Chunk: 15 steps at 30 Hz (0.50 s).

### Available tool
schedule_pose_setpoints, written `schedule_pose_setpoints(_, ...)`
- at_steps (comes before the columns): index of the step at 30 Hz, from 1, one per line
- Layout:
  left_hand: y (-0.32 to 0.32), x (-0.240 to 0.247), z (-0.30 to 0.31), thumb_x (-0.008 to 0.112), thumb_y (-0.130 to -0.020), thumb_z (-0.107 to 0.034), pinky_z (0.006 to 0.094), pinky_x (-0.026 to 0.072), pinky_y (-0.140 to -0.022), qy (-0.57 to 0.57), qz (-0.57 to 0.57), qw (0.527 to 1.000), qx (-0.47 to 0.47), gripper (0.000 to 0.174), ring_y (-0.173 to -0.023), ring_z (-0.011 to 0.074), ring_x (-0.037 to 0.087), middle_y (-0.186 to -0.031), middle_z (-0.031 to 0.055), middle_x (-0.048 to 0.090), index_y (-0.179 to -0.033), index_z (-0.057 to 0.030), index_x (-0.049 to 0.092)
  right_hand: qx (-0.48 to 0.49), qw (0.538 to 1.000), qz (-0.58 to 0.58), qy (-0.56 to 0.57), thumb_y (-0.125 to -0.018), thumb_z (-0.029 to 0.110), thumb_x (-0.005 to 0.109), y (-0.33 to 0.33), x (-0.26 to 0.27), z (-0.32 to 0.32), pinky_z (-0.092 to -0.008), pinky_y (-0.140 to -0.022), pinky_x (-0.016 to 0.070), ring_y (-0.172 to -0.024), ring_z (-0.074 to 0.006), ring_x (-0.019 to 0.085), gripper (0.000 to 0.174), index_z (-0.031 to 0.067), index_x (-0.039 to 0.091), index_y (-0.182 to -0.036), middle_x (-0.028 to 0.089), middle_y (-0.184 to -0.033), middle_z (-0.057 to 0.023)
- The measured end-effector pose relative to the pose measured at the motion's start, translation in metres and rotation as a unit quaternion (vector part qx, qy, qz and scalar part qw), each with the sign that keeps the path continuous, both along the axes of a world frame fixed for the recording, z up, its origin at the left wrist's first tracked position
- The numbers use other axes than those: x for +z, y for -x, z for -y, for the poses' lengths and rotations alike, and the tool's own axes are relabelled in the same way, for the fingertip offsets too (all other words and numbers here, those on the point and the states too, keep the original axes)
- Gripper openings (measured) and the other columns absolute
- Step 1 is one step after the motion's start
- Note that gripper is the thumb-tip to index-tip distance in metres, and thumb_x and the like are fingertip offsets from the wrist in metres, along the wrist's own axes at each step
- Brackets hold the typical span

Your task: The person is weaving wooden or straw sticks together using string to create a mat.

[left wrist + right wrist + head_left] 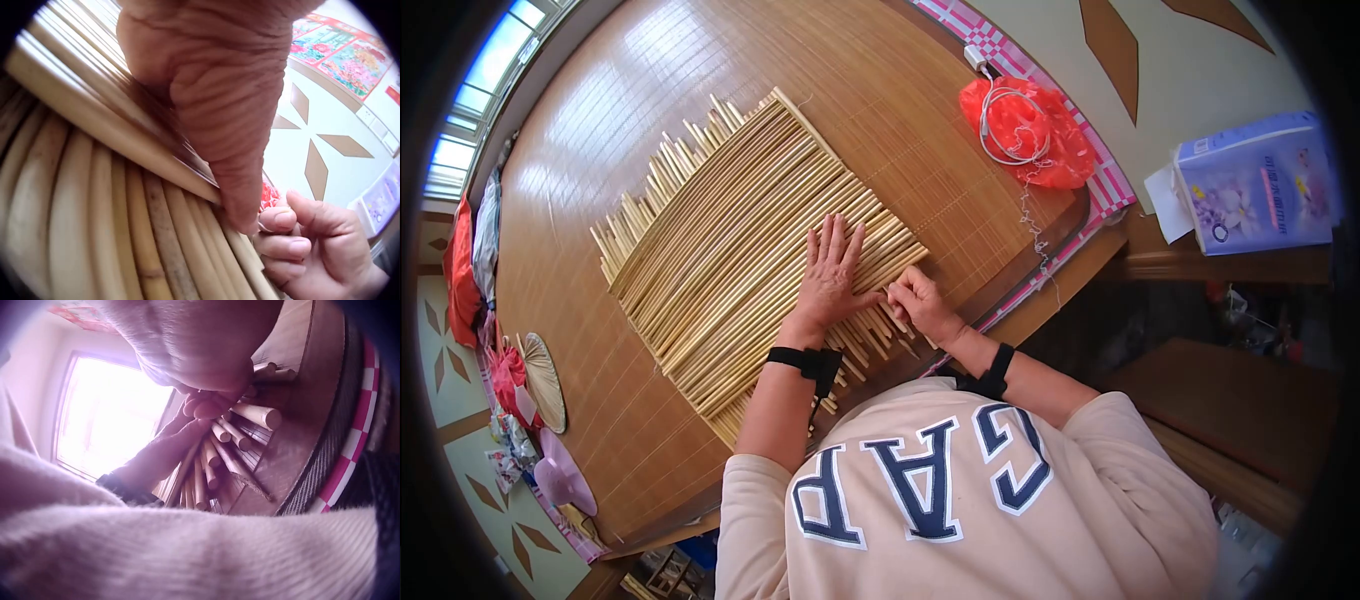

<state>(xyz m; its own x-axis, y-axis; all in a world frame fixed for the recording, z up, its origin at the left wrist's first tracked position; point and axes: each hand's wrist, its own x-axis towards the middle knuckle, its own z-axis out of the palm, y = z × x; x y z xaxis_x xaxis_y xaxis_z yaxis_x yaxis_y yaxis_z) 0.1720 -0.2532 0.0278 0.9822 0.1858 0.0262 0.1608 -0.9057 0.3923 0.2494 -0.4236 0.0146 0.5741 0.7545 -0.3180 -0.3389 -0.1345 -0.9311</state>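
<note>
A mat of pale reed stalks point(730, 230) lies on a brown woven surface point(600, 120). My left hand point(832, 275) lies flat on the mat's near right part, fingers straight and spread, pressing the stalks down. Seen from the left wrist, the left hand point(219, 94) bears on the stalks point(94, 219). Just right of it, my right hand point(912, 298) has its fingers curled and pinches the end of a stalk at the mat's edge. The right hand point(312, 250) shows bent fingers under the thumb. In the right wrist view its fingertips point(203, 406) meet the cut stalk ends point(262, 415).
A red plastic bag point(1040, 135) with a white cord lies at the far right on a pink checked cloth edge point(1100, 180). A blue box point(1260, 180) stands further right. A woven fan point(545, 380) and a pink hat point(565, 478) lie on the floor at the left.
</note>
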Motion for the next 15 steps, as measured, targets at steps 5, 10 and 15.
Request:
schedule_pose_setpoints(5, 0.001, -0.016, 0.001, 0.075, -0.06, -0.046, 0.049, 0.0044, -0.111, -0.017, 0.038, 0.999, 0.013, 0.108, -0.138, 0.0344, 0.011, -0.145, 0.0219, 0.021, -0.142, -0.0042, 0.019, 0.009, 0.995, 0.083, 0.057, -0.091, 0.013, 0.051, 0.005, 0.003, 0.0, -0.0188, -0.047, 0.0398, -0.052, -0.0031, 0.046, 0.018, 0.0072, 0.046, -0.075, 0.052, -0.065, 0.0012)
schedule_pose_setpoints(10, 0.001, -0.015, 0.002, 0.073, -0.062, -0.046, 0.049, 0.005, -0.111, -0.02, 0.042, 0.999, 0.01, 0.105, -0.138, 0.0335, 0.013, -0.144, 0.0214, 0.022, -0.141, -0.0035, 0.02, 0.007, 0.98, 0.192, 0.06, -0.09, 0.012, 0.052, 0.006, -0.014, 0.003, -0.0204, -0.046, 0.0379, -0.052, -0.004, 0.045, 0.019, 0.0059, 0.045, -0.074, 0.052, -0.064, 0.0001)
schedule_pose_setpoints(15, 0.001, -0.017, 0.003, 0.072, -0.063, -0.049, 0.0503, 0.0058, -0.111, -0.074, 0.02, 0.997, 0.005, 0.101, -0.137, 0.034, 0.013, -0.145, 0.0212, 0.022, -0.14, -0.0039, 0.024, 0.001, 0.978, 0.198, 0.069, -0.09, 0.013, 0.052, 0.008, -0.01, 0.005, -0.021, -0.046, 0.0404, -0.052, -0.0051, 0.047, 0.017, 0.0058, 0.045, -0.076, 0.054, -0.065, -0.0008)
